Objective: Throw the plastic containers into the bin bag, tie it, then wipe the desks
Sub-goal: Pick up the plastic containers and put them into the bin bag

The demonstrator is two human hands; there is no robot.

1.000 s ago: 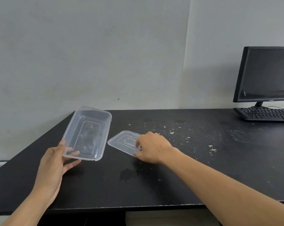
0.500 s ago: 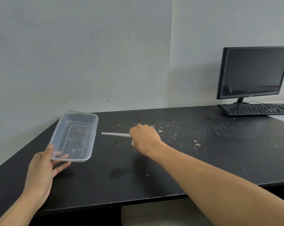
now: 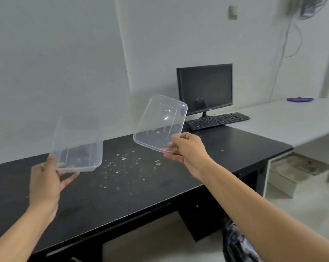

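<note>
plastic container (image 3: 78,148) pinched in my left hand (image 3: 46,181) fingers, lid (image 3: 160,123) in my right (image 3: 188,150), both above the surface (image 3: 122,190) | carry level to the bin bag (image 3: 235,242), grip firm

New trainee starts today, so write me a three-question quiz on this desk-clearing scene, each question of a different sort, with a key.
1. True or false: the clear lid is lying flat on the black desk.
2. Which hand holds the clear container? A) left hand B) right hand C) neither
3. Fill in: the pale crumbs are scattered on the ____ desk.

Key
1. False: the right hand's grip holds the lid by one corner, lifted clear of the desk and tilted.
2. A: the left hand holds it by its near edge, raised off the desk.
3. Black: the crumbs lie on its top between the two hands; the white desk lies further right.
</note>
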